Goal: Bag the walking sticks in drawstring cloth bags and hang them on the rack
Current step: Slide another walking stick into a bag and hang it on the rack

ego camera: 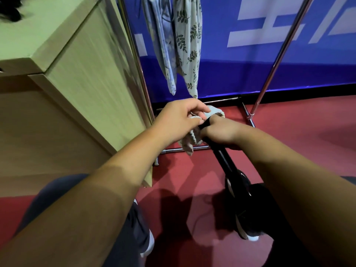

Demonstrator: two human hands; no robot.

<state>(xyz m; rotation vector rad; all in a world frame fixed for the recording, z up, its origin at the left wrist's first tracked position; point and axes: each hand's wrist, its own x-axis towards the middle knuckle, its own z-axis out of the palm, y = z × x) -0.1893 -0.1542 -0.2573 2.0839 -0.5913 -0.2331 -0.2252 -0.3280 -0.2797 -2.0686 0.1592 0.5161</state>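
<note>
A black walking stick (224, 160) slants from the frame's middle down to the floor near my feet. My right hand (219, 132) grips its upper shaft. A pale bunched drawstring cloth bag (192, 139) is gathered around the stick's top end. My left hand (179, 118) pinches the bag's ruffled mouth beside my right hand. Two filled cloth bags hang from the metal rack (277, 56): a blue-patterned bag (161, 51) and a leaf-print bag (189, 47). The stick's top end is hidden by the bag and my hands.
A light wooden cabinet (81, 78) stands close on the left, against the rack's left pole. The rack's base bars (247, 112) lie on the red floor. A blue banner wall (250, 60) is behind. My dark shoes (248, 226) are below.
</note>
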